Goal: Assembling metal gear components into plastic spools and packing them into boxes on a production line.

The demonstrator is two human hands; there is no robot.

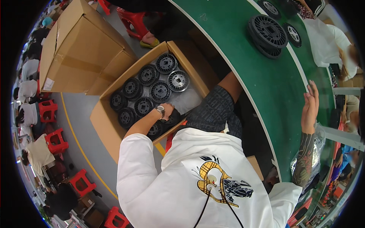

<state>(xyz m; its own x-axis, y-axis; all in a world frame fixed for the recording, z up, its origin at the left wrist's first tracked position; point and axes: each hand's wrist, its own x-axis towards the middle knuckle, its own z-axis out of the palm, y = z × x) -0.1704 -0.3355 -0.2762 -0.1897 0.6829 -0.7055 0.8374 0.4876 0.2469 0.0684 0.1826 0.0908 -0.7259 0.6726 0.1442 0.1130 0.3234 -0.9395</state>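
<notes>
My left hand (167,110), a watch on its wrist, reaches down into the open cardboard box (104,127). Its fingers are curled on a dark round part (173,118) in the near right corner, their tips hidden. Several black wheel-shaped parts with slotted rims, such as one slotted wheel (160,91), stand in rows in the box on clear plastic (186,100). Over the green table (243,49), my right hand (311,104) is raised with fingers stretched out, holding nothing. Farther along the table lies a stack of black slotted wheels (268,34).
A tall closed carton (81,57) stands left of the open box. Red plastic stools (81,181) line the floor on the left. More wheel parts (292,35) lie at the table's far end, near co-workers. Clear plastic bags (320,142) lie beside my right forearm.
</notes>
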